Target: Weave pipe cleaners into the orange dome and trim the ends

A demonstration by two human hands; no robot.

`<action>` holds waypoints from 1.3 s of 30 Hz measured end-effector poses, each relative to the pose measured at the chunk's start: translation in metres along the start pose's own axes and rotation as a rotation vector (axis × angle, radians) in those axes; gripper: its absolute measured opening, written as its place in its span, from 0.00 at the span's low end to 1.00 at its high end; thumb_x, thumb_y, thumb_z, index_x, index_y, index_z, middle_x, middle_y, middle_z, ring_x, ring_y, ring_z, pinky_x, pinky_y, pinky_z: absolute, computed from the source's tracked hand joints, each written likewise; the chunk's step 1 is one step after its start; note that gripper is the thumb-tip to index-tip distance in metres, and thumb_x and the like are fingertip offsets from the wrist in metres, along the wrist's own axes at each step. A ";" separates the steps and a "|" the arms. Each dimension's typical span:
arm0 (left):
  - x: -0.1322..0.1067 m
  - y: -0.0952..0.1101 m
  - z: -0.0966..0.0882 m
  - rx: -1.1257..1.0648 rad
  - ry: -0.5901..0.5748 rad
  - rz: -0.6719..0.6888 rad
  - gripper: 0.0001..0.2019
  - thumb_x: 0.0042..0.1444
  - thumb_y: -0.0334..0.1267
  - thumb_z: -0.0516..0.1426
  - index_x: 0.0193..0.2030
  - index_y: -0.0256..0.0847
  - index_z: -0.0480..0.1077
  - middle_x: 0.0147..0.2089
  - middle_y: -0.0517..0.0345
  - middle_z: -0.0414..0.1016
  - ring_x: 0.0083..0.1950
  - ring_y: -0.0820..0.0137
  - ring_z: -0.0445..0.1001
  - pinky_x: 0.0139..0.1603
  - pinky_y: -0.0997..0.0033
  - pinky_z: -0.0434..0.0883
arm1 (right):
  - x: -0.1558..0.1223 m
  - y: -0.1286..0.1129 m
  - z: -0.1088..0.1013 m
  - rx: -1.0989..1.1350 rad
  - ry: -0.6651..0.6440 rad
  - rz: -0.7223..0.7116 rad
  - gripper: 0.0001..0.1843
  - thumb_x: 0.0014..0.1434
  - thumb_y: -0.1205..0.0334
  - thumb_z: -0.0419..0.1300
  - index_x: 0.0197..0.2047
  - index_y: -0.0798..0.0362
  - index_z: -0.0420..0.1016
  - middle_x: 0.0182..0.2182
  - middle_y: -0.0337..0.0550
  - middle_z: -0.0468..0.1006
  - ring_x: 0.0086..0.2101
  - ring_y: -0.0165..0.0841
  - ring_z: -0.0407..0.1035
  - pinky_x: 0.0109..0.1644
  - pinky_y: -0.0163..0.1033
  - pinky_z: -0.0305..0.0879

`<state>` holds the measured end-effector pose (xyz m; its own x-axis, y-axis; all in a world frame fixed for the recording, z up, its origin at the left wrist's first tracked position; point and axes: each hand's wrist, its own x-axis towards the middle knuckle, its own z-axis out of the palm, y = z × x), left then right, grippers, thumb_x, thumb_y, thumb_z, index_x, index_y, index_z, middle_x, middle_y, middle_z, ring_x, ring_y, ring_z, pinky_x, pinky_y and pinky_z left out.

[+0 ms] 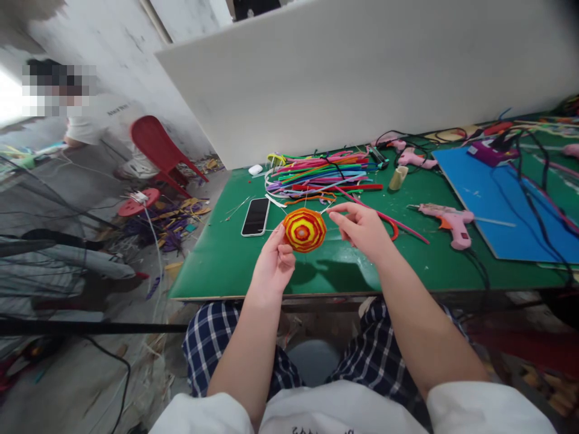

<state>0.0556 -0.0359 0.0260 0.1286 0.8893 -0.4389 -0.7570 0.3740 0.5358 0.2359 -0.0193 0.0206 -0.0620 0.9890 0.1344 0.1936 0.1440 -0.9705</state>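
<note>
A round woven disc (304,229) of orange, yellow and red rings, with thin white spokes sticking out, hangs above the green table (226,259). My left hand (274,260) is closed on its lower left edge. My right hand (362,228) pinches at the disc's upper right edge, fingers closed on a thin strand or spoke there. A heap of coloured pipe cleaners (323,173) lies just behind the disc.
A black phone (256,216) lies left of the disc, a pink glue gun (446,220) to the right, a blue board (511,205) with cables farther right. A white panel (362,78) stands behind the table. A person sits by a red chair (158,147) at left.
</note>
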 end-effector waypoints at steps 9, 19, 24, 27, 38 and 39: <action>0.031 -0.009 -0.010 -0.220 0.065 -0.204 0.10 0.61 0.30 0.43 0.37 0.34 0.64 0.17 0.66 0.63 0.14 0.85 0.66 0.10 0.93 0.59 | 0.015 0.028 -0.001 -0.176 -0.299 0.198 0.16 0.51 0.48 0.54 0.25 0.54 0.68 0.11 0.32 0.63 0.11 0.21 0.54 0.13 0.27 0.48; 0.028 -0.001 -0.029 -0.110 -0.022 -0.159 0.12 0.61 0.35 0.44 0.45 0.30 0.62 0.38 0.50 0.73 0.19 0.85 0.68 0.08 0.93 0.56 | 0.027 0.051 0.004 0.014 -0.261 0.316 0.14 0.54 0.55 0.53 0.22 0.54 0.62 0.11 0.31 0.62 0.10 0.20 0.53 0.12 0.26 0.47; 0.024 -0.008 -0.040 0.201 0.031 0.102 0.12 0.57 0.37 0.50 0.46 0.36 0.64 0.45 0.50 0.72 0.21 0.84 0.70 0.11 0.90 0.61 | 0.030 0.057 0.007 0.048 -0.232 0.290 0.14 0.55 0.55 0.53 0.22 0.53 0.60 0.12 0.31 0.63 0.11 0.20 0.54 0.13 0.26 0.48; 0.023 -0.016 -0.039 0.406 0.067 0.244 0.16 0.51 0.36 0.57 0.47 0.38 0.63 0.44 0.50 0.72 0.23 0.80 0.72 0.12 0.87 0.62 | 0.030 0.057 0.009 0.075 -0.224 0.256 0.15 0.54 0.53 0.53 0.23 0.53 0.60 0.13 0.31 0.63 0.11 0.20 0.55 0.13 0.26 0.49; 0.034 -0.027 -0.028 0.398 0.066 0.239 0.25 0.45 0.31 0.61 0.51 0.45 0.60 0.29 0.65 0.68 0.17 0.85 0.65 0.11 0.88 0.55 | 0.026 0.049 0.020 0.123 -0.276 0.209 0.13 0.54 0.54 0.53 0.25 0.54 0.62 0.12 0.31 0.63 0.12 0.21 0.56 0.13 0.26 0.51; 0.035 -0.027 -0.029 0.368 0.062 0.215 0.23 0.45 0.31 0.61 0.49 0.44 0.61 0.29 0.66 0.68 0.16 0.86 0.64 0.11 0.89 0.54 | 0.026 0.049 0.020 0.125 -0.279 0.207 0.13 0.54 0.54 0.53 0.25 0.54 0.62 0.12 0.31 0.63 0.12 0.21 0.56 0.13 0.26 0.51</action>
<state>0.0620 -0.0224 -0.0243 -0.0546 0.9440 -0.3255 -0.4822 0.2605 0.8364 0.2241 0.0128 -0.0274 -0.3018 0.9470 -0.1099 0.1095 -0.0801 -0.9908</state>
